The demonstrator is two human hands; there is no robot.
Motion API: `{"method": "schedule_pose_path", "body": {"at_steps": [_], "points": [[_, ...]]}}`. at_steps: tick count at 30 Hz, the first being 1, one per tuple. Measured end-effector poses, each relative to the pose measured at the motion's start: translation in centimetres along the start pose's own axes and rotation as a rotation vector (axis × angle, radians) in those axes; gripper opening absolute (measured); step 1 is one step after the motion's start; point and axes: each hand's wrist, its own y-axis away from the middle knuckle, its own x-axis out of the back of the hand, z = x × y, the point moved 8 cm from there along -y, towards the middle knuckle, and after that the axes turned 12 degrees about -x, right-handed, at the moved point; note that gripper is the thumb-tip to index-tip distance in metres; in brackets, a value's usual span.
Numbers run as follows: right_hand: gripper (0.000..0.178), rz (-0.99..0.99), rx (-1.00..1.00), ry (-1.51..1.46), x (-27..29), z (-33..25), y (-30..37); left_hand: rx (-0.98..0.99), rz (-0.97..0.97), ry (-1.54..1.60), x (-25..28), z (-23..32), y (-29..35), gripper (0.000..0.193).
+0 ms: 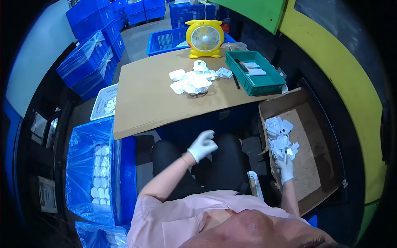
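My left hand [202, 146], in a white glove, hangs over my lap in front of the table's near edge. Its fingers are loosely bent and apart, with nothing visible in them. On the right, my right hand [285, 169], also gloved, reaches into a cardboard box [308, 182]. Its fingers stretch to the near end of a heap of white plastic parts [279, 136]; no part shows clearly gripped. Another pile of white plastic parts [193, 82] lies on the cardboard-covered table [144, 91].
A yellow fan [205, 39] stands at the table's far edge, beside a green tray [258, 84] holding small tools. To the left, a blue bin lined with plastic [82, 165] holds rows of white parts, near a white basket [101, 103]. Blue crates [93, 53] are stacked behind.
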Motion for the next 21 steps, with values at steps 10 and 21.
{"method": "schedule_pose_path", "body": {"at_steps": [10,21], "points": [[0.077,-1.185,-0.277,-0.388,-24.8,-9.7,19.9,-0.326,0.100,0.351,-3.5,3.7,3.6,0.138],[0.056,-0.669,0.347,0.630,-24.8,-10.5,17.4,-0.113,-0.029,1.298,-1.5,5.2,4.3,0.077]]}}
